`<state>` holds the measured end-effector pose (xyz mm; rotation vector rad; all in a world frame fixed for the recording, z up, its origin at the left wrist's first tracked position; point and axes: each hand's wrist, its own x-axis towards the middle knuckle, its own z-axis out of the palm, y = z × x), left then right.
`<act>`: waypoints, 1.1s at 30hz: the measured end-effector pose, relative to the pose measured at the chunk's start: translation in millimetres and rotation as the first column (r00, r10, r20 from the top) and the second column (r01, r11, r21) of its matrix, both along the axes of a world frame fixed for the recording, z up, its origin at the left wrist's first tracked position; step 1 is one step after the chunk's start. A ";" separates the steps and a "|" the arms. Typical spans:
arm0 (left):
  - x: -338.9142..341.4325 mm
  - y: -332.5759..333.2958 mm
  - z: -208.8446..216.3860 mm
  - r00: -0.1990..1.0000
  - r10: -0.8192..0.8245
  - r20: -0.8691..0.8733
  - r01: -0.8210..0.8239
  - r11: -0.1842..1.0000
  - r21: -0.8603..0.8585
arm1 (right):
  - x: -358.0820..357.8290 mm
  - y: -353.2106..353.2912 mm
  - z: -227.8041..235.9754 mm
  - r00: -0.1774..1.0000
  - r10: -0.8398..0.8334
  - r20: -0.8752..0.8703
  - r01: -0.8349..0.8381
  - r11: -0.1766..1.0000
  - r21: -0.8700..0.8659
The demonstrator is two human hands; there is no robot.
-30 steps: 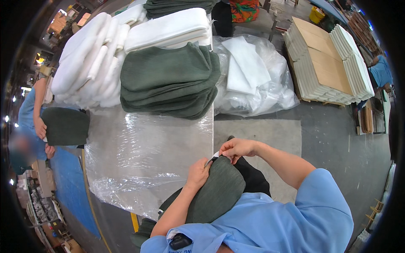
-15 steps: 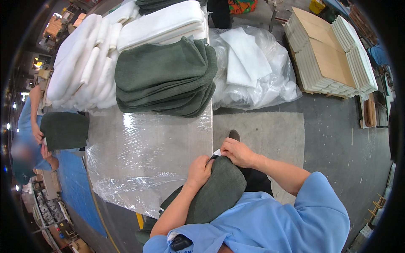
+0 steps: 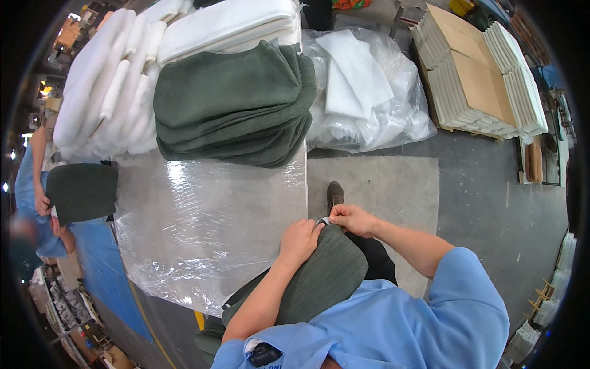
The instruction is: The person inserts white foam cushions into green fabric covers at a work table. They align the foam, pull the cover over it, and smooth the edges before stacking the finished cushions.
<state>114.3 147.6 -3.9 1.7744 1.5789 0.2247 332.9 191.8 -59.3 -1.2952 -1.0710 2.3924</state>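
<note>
A dark green fabric cushion cover (image 3: 329, 277) rests against my body in front of the table's near corner. My left hand (image 3: 300, 238) is closed on its far edge, thumb on top. Right beside it, my right hand (image 3: 351, 219) pinches the same edge at the corner. Between the fingertips shows a small white-and-dark strip (image 3: 322, 222); its exact kind is too small to tell. Beyond, on the plastic-wrapped table (image 3: 209, 215), lies a stack of similar dark green covers (image 3: 230, 104).
White padding pieces (image 3: 101, 86) are piled behind the green stack. To its right, a clear plastic bag (image 3: 399, 111) holds white wadding. Flat cardboard and white stacks (image 3: 473, 80) stand on the floor further right. At far left, a co-worker holds another green cover (image 3: 83, 192).
Both hands have shifted slightly right and up with the cover, still gripping its edge. The table and stacks sit a little further left and higher in view.
</note>
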 end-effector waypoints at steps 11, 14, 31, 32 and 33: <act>24.9 12.7 -15.0 0.962 0.063 -0.264 -0.104 0.984 -0.142 | -20.2 -24.4 -49.0 0.945 -0.301 0.127 0.326 0.897 -0.299; 21.2 9.6 -18.2 0.968 0.078 -0.238 -0.104 0.989 -0.101 | -16.7 -28.9 -39.2 0.912 -0.407 0.056 0.392 0.821 -0.414; 14.7 25.6 -21.8 0.991 0.013 -0.132 0.003 0.993 0.118 | -15.6 -25.1 -41.2 0.910 -0.412 0.055 0.405 0.850 -0.337; 14.1 25.7 -24.5 0.991 0.020 -0.129 -0.006 0.994 0.108 | -16.3 -23.2 -44.6 0.918 -0.391 0.061 0.381 0.833 -0.401; 13.7 26.6 -27.3 0.992 0.024 -0.126 -0.011 0.995 0.100 | -16.6 -21.9 -49.3 0.925 -0.373 0.066 0.360 0.811 -0.461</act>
